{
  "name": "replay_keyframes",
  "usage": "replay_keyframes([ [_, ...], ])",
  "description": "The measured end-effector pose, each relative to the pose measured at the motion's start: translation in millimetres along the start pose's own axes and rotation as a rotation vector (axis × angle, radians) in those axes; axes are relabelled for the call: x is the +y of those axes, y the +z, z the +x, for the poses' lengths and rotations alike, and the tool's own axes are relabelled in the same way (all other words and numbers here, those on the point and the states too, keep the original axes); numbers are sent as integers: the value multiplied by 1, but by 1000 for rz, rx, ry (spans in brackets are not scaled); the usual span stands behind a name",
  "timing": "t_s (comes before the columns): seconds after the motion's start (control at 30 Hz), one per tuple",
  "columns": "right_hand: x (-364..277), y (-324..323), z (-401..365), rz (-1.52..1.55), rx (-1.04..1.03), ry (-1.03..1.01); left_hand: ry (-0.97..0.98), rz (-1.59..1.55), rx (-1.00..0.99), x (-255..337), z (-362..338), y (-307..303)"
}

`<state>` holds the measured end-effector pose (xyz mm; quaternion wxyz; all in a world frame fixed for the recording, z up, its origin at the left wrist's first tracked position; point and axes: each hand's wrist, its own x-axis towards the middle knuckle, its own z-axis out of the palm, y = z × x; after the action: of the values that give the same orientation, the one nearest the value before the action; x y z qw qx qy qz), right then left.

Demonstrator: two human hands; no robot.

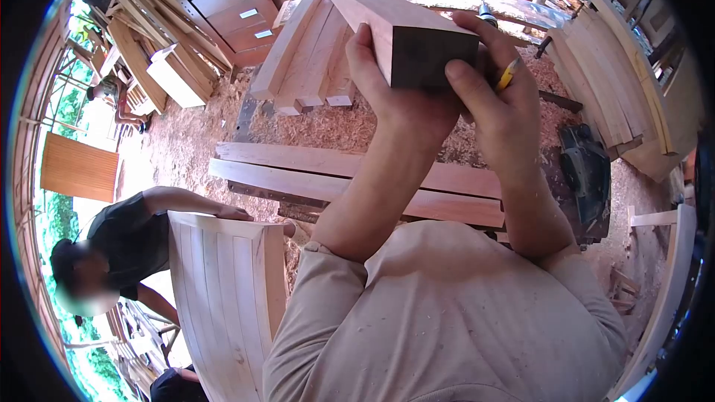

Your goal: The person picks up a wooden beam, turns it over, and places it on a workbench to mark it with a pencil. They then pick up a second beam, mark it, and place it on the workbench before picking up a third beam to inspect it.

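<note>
At top centre, we best steady the beam [398, 9] with left hand [402, 104] and right hand [508, 108] fingers clamped evenly around it.

brown drawers [216, 1] near leaning boards [134, 59].

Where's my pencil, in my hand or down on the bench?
In your right hand: the pencil pokes out just beside your thumb.

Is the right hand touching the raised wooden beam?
Touching. In the head view, the right hand has its thumb against the dark end of the beam.
</note>
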<state>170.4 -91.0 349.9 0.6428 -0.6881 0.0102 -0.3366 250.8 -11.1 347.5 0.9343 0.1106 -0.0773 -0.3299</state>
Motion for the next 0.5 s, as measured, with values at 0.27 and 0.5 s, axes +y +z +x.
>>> replay_keyframes([
  [0.27,-2,0,-3,48,4,39,-49,-41,1,-1,1,-3],
  [0.5,-3,2,-5,124,-1,110,-28,-24,65,1,-1,-4],
])
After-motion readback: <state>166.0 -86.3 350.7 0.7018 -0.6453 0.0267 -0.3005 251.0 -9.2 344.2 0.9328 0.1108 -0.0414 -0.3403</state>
